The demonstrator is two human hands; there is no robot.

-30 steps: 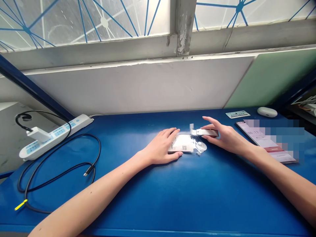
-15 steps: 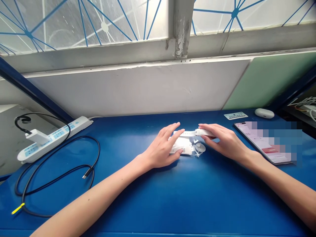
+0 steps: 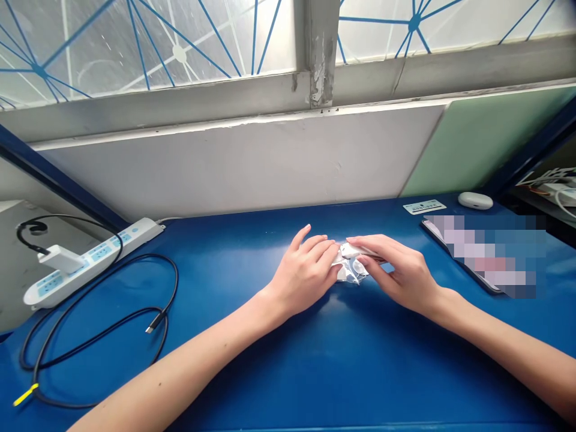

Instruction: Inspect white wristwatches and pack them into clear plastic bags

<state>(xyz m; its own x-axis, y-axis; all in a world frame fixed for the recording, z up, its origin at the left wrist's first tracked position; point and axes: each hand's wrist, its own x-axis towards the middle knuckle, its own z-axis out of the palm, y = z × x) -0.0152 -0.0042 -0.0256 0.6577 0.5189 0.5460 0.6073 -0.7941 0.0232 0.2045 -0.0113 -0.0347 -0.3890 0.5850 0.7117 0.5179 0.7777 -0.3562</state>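
Observation:
My right hand [image 3: 400, 264] is closed, with its thumb and fingers gripping a white watch [image 3: 353, 251] just above the desk. Close by on the left, my left hand [image 3: 306, 270] has its thumb and fingers drawn together at the end of the watch's white strap; its little finger sticks up. What its fingertips press on is mostly hidden. Beneath and between the hands lies a clear plastic bag [image 3: 353, 276] with a round white piece and cable inside. A white flat packet beside it is largely covered by my left hand.
A white power strip [image 3: 99, 255] with a plugged-in charger [image 3: 63, 259] stands left, beside a coiled black cable [image 3: 175, 282]. To the right lie a phone [image 3: 472, 258], a card [image 3: 424, 207] and a white earbud case [image 3: 476, 201]. A wall [image 3: 252, 162] rises behind the blue desk [image 3: 288, 372].
My left hand has moved right and its spread fingers have closed at the strap end. The two hands are nearer each other, covering more of the packet. The view has shifted slightly.

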